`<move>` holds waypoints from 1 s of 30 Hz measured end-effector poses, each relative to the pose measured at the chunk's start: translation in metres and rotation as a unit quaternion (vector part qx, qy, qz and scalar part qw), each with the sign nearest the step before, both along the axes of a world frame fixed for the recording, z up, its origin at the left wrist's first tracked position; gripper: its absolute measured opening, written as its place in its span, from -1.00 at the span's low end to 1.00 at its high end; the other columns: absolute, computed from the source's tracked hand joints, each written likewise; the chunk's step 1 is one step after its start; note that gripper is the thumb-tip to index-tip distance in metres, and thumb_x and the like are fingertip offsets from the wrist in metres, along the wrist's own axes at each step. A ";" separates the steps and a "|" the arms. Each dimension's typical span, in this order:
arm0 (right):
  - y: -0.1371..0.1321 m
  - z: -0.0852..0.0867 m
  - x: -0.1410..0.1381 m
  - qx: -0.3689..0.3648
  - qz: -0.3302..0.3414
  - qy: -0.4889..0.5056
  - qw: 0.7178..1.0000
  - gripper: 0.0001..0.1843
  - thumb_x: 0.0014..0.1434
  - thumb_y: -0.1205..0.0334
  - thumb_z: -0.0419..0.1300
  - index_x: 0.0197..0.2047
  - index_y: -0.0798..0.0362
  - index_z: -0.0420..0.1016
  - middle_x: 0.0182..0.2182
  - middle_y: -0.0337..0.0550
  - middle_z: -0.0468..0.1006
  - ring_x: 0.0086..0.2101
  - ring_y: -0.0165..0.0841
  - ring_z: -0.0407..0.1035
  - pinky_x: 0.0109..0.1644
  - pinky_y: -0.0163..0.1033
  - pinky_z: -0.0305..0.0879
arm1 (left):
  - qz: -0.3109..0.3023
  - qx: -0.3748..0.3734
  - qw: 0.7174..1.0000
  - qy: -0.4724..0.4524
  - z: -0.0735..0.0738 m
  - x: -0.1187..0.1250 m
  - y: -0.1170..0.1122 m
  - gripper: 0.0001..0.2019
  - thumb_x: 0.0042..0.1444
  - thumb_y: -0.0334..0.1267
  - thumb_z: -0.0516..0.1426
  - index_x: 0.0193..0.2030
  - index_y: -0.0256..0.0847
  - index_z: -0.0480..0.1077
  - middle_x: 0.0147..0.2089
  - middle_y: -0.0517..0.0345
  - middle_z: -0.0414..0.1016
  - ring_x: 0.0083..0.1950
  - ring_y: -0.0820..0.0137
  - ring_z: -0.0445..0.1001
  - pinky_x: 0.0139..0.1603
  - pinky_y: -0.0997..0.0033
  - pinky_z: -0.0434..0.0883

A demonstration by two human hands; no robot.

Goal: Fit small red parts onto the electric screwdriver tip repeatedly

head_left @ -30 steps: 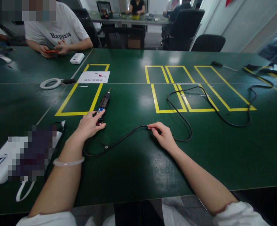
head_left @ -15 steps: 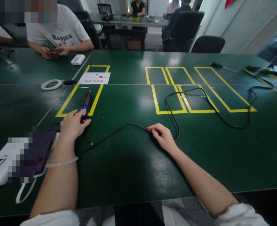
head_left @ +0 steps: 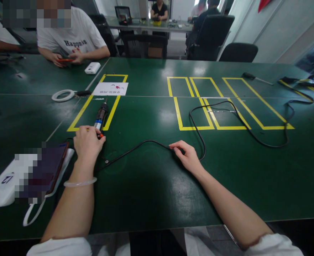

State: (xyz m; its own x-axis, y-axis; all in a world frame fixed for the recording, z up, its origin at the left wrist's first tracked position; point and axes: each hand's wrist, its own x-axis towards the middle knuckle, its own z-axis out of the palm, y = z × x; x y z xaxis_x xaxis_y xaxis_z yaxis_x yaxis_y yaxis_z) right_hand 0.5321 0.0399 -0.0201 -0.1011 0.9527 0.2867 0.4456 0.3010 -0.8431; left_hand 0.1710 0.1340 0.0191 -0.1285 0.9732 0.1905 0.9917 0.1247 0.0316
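An electric screwdriver (head_left: 101, 114) with a dark body and a blue-and-silver band lies inside the left yellow tape outline, its bit pointing away from me. My left hand (head_left: 88, 141) is at its near end, fingers curled and thumb beside a small red-orange part. The exact grip is partly hidden behind the hand. A black cable (head_left: 135, 147) runs over the table from near my left wrist to my right hand (head_left: 185, 153), which pinches it between thumb and fingers. Beyond that hand the cable (head_left: 253, 137) loops off to the right.
Yellow tape outlines (head_left: 197, 128) mark the green table (head_left: 157, 192). A white card (head_left: 113, 89), a coiled white cable (head_left: 63, 95) and a screwdriver (head_left: 257, 78) lie farther off. Left of my arm are a phone (head_left: 48, 170) and a white device (head_left: 2, 188). A person (head_left: 75, 39) sits opposite.
My left hand has drawn back from the screwdriver's banded body to its near end, and its fingers have curled in. The right hand keeps its pinch on the cable. The view has shifted slightly.
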 end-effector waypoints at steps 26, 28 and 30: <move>-0.004 0.001 -0.007 -0.012 0.099 0.025 0.995 -0.80 0.21 0.32 0.20 -0.07 0.02 0.45 -0.27 -0.17 0.51 -0.26 -0.35 0.41 -0.17 -0.24 0.34 | -0.309 -0.278 0.702 -0.578 -0.012 0.151 -0.059 -0.75 0.15 -0.18 0.18 -0.10 -0.28 0.38 -0.12 0.04 0.49 -0.10 0.39 0.47 -0.06 0.37 0.40; -0.003 0.000 -0.007 -0.034 0.090 0.045 0.994 -0.83 0.21 0.28 0.22 -0.09 0.03 0.45 -0.28 -0.17 0.53 -0.28 -0.36 0.42 -0.17 -0.24 0.34 | -0.329 -0.259 0.718 -0.557 -0.012 0.151 -0.061 -0.73 0.13 -0.20 0.19 -0.06 -0.26 0.36 -0.09 0.04 0.49 -0.10 0.39 0.48 -0.09 0.38 0.41; -0.002 0.000 -0.006 -0.055 0.081 0.064 0.993 -0.84 0.20 0.24 0.24 -0.13 0.04 0.46 -0.29 -0.17 0.54 -0.29 -0.36 0.43 -0.18 -0.24 0.32 | -0.357 -0.217 0.751 -0.511 -0.013 0.152 -0.063 -0.71 0.13 -0.25 0.20 -0.02 -0.23 0.34 -0.07 0.05 0.49 -0.10 0.39 0.48 -0.10 0.39 0.42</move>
State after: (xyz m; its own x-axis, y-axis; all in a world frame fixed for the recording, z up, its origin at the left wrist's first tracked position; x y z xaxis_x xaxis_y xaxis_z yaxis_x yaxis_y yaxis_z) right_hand 0.5256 0.0377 -0.0201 -0.2240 0.9533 0.2024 0.2856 0.2628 -0.9216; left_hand 0.3228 0.0711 0.0065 0.5937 0.8047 -0.0076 0.2947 -0.2086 0.9325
